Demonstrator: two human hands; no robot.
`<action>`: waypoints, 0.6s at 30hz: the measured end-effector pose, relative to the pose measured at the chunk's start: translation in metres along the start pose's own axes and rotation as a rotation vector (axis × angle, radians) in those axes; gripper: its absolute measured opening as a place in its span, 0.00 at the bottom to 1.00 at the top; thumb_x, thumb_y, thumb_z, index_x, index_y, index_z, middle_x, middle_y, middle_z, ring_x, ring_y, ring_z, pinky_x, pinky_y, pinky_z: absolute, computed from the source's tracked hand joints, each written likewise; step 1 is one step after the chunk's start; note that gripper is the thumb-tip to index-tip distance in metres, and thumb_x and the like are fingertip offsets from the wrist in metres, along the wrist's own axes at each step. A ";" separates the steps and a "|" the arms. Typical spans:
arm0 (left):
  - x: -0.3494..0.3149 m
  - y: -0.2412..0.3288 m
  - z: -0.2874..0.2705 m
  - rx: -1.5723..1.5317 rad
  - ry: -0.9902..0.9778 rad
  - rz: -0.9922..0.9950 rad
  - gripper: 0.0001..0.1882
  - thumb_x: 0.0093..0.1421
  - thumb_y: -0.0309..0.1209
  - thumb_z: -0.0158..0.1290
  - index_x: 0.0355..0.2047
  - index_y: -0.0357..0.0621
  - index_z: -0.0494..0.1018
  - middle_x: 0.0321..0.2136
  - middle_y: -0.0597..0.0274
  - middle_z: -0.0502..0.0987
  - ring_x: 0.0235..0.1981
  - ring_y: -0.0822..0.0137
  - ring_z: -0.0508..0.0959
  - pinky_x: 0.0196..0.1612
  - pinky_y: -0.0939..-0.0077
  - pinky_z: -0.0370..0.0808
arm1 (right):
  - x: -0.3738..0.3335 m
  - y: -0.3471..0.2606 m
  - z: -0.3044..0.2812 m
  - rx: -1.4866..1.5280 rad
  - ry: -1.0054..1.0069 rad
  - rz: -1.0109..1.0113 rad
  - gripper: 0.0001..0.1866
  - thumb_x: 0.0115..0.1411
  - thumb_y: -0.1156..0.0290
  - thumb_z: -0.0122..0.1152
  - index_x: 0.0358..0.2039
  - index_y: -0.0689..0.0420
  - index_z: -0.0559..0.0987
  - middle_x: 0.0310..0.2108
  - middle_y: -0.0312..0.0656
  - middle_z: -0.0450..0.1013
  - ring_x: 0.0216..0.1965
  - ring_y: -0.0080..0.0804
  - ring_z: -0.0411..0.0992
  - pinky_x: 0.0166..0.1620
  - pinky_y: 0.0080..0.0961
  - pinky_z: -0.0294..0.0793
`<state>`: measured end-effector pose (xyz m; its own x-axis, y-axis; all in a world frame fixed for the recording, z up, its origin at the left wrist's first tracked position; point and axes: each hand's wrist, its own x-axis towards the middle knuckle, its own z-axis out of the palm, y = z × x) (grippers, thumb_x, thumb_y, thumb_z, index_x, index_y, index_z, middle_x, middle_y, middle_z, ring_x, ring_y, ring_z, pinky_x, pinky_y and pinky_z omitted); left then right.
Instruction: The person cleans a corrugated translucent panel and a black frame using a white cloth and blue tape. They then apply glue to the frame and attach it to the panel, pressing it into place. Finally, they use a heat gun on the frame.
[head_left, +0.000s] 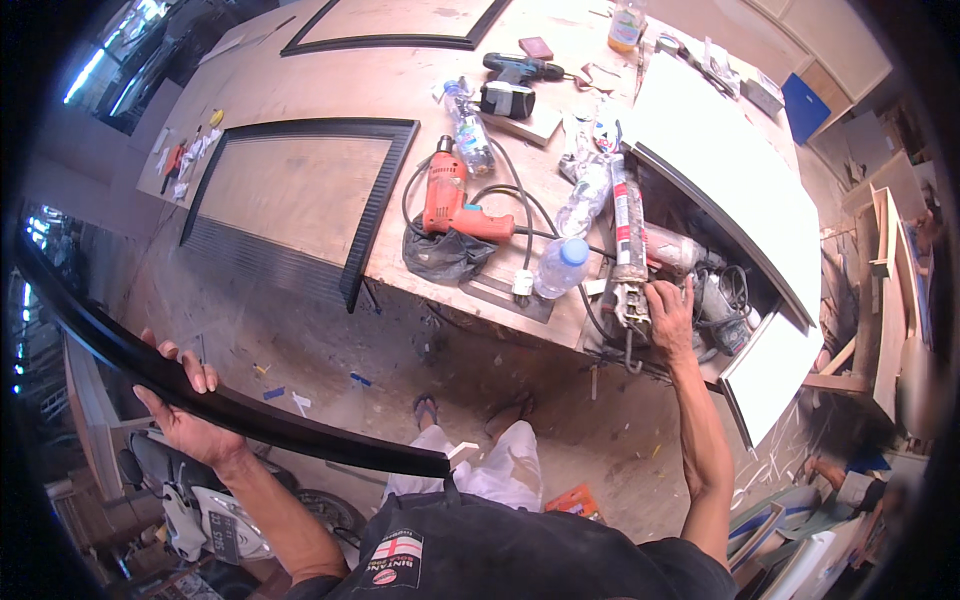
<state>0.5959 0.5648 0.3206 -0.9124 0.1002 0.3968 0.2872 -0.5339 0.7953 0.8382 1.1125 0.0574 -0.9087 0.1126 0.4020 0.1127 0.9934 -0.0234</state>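
My left hand (185, 405) grips a long black ribbed strip (300, 425) that runs from the far left down to near my waist. My right hand (668, 312) reaches to the plywood workbench (330, 90) and closes around the handle end of a caulking gun (628, 235) with a tube in it, lying at the bench's near edge. A clear plastic water bottle (560, 268) with a blue cap stands just left of the gun.
An orange corded drill (450, 200) lies on a dark rag, with a cordless drill (515, 80) farther back. Black ribbed frames (375, 215) lie on the bench. A white panel (735, 190) sits at right. My sandalled feet (470, 410) stand on the dusty floor.
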 end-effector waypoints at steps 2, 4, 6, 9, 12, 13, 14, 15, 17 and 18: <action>0.001 0.008 -0.013 -0.008 -0.028 -0.005 0.30 0.74 0.46 0.38 0.67 0.35 0.55 0.44 0.54 0.72 0.28 0.70 0.68 0.31 0.78 0.72 | 0.003 -0.009 -0.018 0.057 -0.015 0.003 0.20 0.58 0.71 0.55 0.52 0.56 0.73 0.49 0.40 0.70 0.55 0.39 0.69 0.68 0.62 0.49; 0.004 0.012 -0.024 0.002 -0.030 0.000 0.30 0.74 0.46 0.38 0.66 0.35 0.55 0.45 0.53 0.73 0.27 0.70 0.69 0.31 0.78 0.72 | 0.003 -0.019 -0.033 0.074 -0.023 0.003 0.21 0.57 0.72 0.54 0.52 0.57 0.72 0.49 0.42 0.70 0.54 0.41 0.70 0.69 0.62 0.48; 0.007 0.015 -0.034 0.004 -0.047 -0.003 0.30 0.74 0.45 0.38 0.67 0.35 0.55 0.45 0.53 0.72 0.28 0.69 0.69 0.32 0.78 0.72 | -0.007 -0.027 -0.044 0.076 -0.031 -0.005 0.20 0.57 0.73 0.55 0.52 0.57 0.72 0.49 0.42 0.70 0.54 0.42 0.70 0.69 0.61 0.47; 0.008 0.015 -0.050 0.003 -0.078 -0.017 0.30 0.74 0.44 0.39 0.67 0.36 0.54 0.46 0.54 0.71 0.30 0.69 0.68 0.33 0.77 0.71 | -0.015 -0.051 -0.065 0.106 -0.011 0.019 0.20 0.57 0.72 0.55 0.52 0.59 0.72 0.49 0.43 0.71 0.53 0.43 0.71 0.70 0.60 0.47; 0.011 0.016 -0.062 -0.001 -0.094 -0.033 0.30 0.74 0.45 0.39 0.67 0.36 0.55 0.48 0.53 0.71 0.30 0.69 0.69 0.33 0.77 0.71 | -0.022 -0.076 -0.085 0.129 0.014 0.032 0.20 0.57 0.73 0.57 0.51 0.60 0.72 0.48 0.45 0.71 0.52 0.44 0.72 0.69 0.60 0.47; 0.012 0.013 -0.065 -0.011 -0.108 -0.039 0.30 0.74 0.45 0.39 0.67 0.36 0.55 0.48 0.53 0.71 0.30 0.69 0.69 0.33 0.77 0.71 | -0.027 -0.081 -0.092 0.136 0.026 0.032 0.20 0.57 0.74 0.56 0.52 0.60 0.72 0.48 0.46 0.71 0.52 0.45 0.72 0.69 0.61 0.48; 0.013 0.012 -0.068 -0.021 -0.122 -0.045 0.30 0.74 0.45 0.39 0.67 0.36 0.55 0.49 0.53 0.71 0.30 0.69 0.69 0.33 0.77 0.71 | -0.032 -0.088 -0.100 0.142 0.039 0.033 0.20 0.57 0.75 0.56 0.52 0.61 0.72 0.48 0.48 0.72 0.52 0.46 0.72 0.68 0.62 0.49; 0.014 0.011 -0.073 -0.042 -0.149 -0.054 0.30 0.74 0.45 0.39 0.67 0.35 0.55 0.50 0.52 0.71 0.31 0.69 0.69 0.34 0.77 0.71 | -0.038 -0.096 -0.108 0.153 0.043 0.030 0.21 0.57 0.74 0.56 0.52 0.63 0.72 0.48 0.49 0.72 0.52 0.47 0.72 0.68 0.62 0.50; 0.016 0.011 -0.083 -0.084 -0.203 -0.093 0.30 0.74 0.45 0.39 0.67 0.35 0.54 0.51 0.51 0.71 0.32 0.68 0.70 0.36 0.76 0.71 | -0.049 -0.120 -0.126 0.139 0.089 0.063 0.20 0.58 0.73 0.58 0.51 0.63 0.73 0.47 0.48 0.72 0.51 0.46 0.73 0.69 0.59 0.50; 0.019 0.010 -0.084 -0.088 -0.170 -0.077 0.30 0.73 0.46 0.39 0.66 0.35 0.55 0.50 0.51 0.72 0.31 0.68 0.71 0.35 0.77 0.72 | -0.054 -0.132 -0.136 0.130 0.111 0.083 0.19 0.58 0.72 0.58 0.50 0.63 0.74 0.46 0.47 0.73 0.51 0.45 0.73 0.69 0.58 0.50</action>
<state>0.5568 0.4904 0.2975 -0.8660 0.2803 0.4140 0.1848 -0.5899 0.7860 0.9266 0.9720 0.1634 -0.8477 0.1984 0.4919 0.1262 0.9762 -0.1762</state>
